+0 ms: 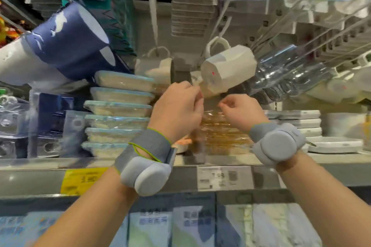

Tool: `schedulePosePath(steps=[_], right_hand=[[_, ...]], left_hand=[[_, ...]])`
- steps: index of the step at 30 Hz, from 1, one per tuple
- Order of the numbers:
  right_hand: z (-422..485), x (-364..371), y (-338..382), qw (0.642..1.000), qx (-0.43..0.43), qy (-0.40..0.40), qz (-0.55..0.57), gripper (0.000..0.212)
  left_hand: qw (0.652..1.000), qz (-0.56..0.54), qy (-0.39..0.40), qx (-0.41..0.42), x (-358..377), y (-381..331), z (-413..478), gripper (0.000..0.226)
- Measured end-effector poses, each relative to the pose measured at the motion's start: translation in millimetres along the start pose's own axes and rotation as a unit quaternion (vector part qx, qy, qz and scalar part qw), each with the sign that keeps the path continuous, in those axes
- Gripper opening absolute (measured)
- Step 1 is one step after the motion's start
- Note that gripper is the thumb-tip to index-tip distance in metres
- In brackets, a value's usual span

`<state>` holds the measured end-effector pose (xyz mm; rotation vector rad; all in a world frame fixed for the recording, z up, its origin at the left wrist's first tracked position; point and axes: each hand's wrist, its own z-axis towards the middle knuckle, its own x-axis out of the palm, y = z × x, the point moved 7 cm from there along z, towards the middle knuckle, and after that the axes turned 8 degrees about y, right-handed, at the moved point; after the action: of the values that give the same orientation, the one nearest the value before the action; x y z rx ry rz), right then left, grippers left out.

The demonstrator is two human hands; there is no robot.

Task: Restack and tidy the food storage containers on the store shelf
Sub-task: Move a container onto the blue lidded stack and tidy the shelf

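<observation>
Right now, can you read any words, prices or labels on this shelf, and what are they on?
Nothing reads clearly.
Yellow price tag on the shelf edge: digits, too blurred.
White price tag on the same edge: print and codes, blurred.
Boxes below: printed lines, unreadable.

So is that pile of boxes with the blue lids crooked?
Yes, a bit. The stack of blue-lidded containers on the shelf isn't lined up: the top ones sit shifted to the right, so the left edge steps in and out. Both hands, left hand and right hand, are at the amber wrapped stack beside it.
</observation>
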<state>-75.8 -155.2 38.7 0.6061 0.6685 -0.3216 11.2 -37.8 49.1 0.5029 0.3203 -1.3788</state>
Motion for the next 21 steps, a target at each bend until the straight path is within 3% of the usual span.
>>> schedulePosePath(steps=[5,8,10,14,17,19,21], right_hand=[[9.0,2.4,-72.8,0.991,-0.002,0.112,-0.078,0.056],[17.7,17.3,-87.2,0.987,-0.051,0.146,-0.036,0.058],[18.3,22.3,-92.8,0.984,-0.049,0.168,0.016,0.064],[9.0,21.3,-102.9,0.967,-0.056,0.225,0.105,0.073],[3.1,4.9,-121.6,0.969,-0.063,0.234,0.048,0.064],[-1.9,-10.0,-139.4,0.970,-0.052,0.238,-0.017,0.057],[-5.6,-20.3,-161.5,0.955,-0.013,0.278,-0.103,0.054]], left_hand=[[0.995,0.088,0.049,0.019,46.0,-69.7,24.2,0.027],[0.956,0.166,0.231,-0.076,98.2,-75.6,36.7,0.052],[0.926,0.185,0.299,-0.139,115.9,-66.5,37.8,0.060],[0.900,0.215,0.331,-0.185,122.8,-54.0,37.1,0.067],[0.884,0.218,0.356,-0.211,120.1,-58.0,35.9,0.069],[0.901,0.219,0.323,-0.192,120.5,-69.9,42.0,0.062],[0.933,0.205,0.270,-0.120,125.8,-96.1,50.8,0.055]])
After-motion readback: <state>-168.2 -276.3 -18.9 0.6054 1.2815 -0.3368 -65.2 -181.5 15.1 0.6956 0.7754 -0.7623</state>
